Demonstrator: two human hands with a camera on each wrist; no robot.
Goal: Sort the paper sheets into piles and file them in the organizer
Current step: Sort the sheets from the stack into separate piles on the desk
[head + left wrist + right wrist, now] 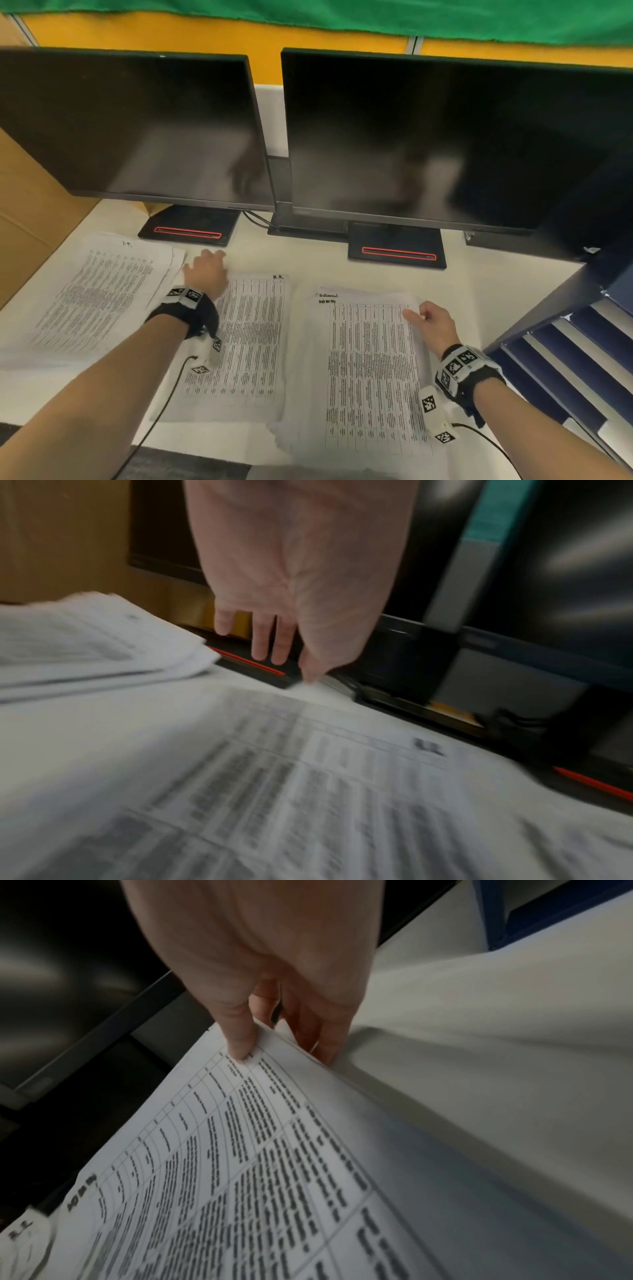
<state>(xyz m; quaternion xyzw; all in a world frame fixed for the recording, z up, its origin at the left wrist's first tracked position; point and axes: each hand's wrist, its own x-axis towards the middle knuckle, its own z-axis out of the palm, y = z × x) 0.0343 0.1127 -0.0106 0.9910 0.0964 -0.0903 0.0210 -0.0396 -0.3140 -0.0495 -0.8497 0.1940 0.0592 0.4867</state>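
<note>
Three piles of printed paper sheets lie on the white table in front of two dark monitors. The left pile sits askew near a cardboard box; the middle pile and the right pile lie side by side, nearly touching.

The left hand hovers between the left and middle piles, near a monitor base. Its fingers are straight, slightly apart, and hold nothing.

The right hand pinches the upper right corner of the top sheet of the right pile: the thumb presses on its printed face while the other fingers curl under the lifted edge.

The dark blue organizer stands at the table's right edge, just beside the right pile, with pale sheets showing in its stepped slots.
</note>
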